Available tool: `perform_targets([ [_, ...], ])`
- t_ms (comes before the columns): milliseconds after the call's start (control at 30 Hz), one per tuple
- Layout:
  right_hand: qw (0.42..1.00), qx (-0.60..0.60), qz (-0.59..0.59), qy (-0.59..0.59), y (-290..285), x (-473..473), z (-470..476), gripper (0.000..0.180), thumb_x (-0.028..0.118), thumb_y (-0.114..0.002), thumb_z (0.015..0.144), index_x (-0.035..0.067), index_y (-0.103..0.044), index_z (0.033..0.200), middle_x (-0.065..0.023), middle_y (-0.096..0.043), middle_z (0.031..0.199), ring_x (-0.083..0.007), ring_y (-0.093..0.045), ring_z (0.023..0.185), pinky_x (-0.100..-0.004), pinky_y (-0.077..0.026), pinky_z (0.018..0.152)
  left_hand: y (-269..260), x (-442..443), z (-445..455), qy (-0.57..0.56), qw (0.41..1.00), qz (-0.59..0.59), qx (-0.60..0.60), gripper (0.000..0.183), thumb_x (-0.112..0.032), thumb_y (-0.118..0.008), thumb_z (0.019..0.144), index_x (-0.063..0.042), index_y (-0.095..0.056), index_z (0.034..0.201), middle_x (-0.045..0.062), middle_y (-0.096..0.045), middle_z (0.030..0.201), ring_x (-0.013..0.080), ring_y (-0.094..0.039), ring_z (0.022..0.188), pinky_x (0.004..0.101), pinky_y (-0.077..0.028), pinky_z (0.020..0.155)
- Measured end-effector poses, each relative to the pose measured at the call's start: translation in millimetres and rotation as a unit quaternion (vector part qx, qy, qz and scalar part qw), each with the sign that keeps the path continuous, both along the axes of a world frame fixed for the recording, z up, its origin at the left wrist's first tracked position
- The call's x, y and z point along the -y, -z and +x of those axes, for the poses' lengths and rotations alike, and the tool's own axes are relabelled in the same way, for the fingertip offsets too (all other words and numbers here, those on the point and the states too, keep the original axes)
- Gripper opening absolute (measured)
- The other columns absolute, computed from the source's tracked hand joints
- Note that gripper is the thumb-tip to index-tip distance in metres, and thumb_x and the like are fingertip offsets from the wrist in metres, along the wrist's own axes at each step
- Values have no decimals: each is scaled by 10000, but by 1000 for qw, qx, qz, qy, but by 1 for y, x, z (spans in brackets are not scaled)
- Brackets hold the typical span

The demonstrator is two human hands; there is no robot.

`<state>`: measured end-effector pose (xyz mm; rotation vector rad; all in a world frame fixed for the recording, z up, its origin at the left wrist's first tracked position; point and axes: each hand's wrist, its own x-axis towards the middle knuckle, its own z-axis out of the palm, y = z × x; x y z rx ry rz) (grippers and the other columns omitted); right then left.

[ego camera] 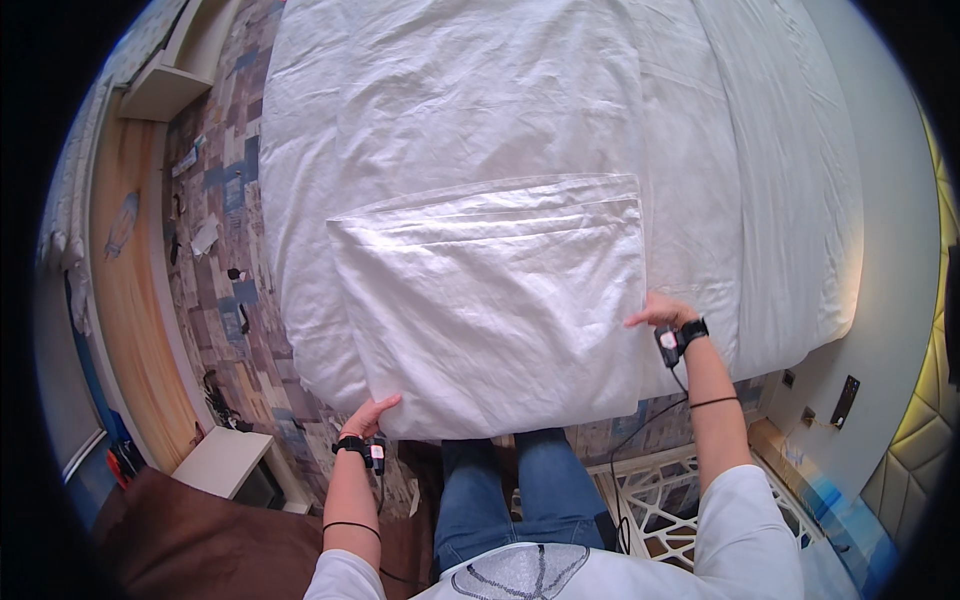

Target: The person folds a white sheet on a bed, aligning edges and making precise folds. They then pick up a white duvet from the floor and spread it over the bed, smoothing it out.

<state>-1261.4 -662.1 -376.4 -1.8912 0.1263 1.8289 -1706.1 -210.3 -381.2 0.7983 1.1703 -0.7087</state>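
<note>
A white fabric sheet or duvet cover (495, 315) lies folded into a layered rectangle at the near side of the bed. Its near edge hangs in front of my legs. My left hand (364, 420) grips the near left corner, thumb on top and fingers hidden underneath. At the right side edge, my right hand (666, 309) holds the cloth with its thumb over the top; the fingers are partly hidden. Beneath and beyond the folded part spreads more white bedding (487, 97), lightly wrinkled.
Black wrist devices (373, 454) with cables sit on both my wrists. A white lattice panel (660, 495) stands at the lower right, beside the wall (877, 187). Brown fabric (225, 540) and a small white table (225, 459) are at the lower left. Small items litter the patterned floor (244, 195).
</note>
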Motion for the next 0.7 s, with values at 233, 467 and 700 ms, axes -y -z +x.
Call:
perform_targets([
  [233, 997, -73, -15, 17, -23, 36, -102, 717, 327, -863, 633, 55, -551, 1218, -36, -617, 1056, -157, -561, 873, -293, -455, 734, 8, 5, -17, -28, 1000, -11, 4, 685, -313, -761, 783, -39, -452, 1328, 84, -575, 1239, 227, -565, 1104, 387, -456, 939],
  [467, 994, -63, 46, 74, 8, 102, -196, 684, 334, -811, 733, 15, -530, 1269, -82, -599, 1177, -197, -521, 1091, -312, -392, 954, 11, 5, -13, 17, 1000, 5, 17, 611, -296, -726, 827, -43, -458, 1315, 75, -580, 1219, 222, -576, 1086, 389, -478, 925],
  [700, 975, -13, 13, 222, -32, 92, -213, 603, 488, -670, 843, 0, -585, 1187, -19, -618, 1049, -115, -533, 928, -255, -416, 784, 21, -6, -50, 15, 997, -11, 73, 648, -480, -573, 911, -23, -424, 1346, 90, -577, 1217, 210, -545, 1114, 373, -432, 953],
])
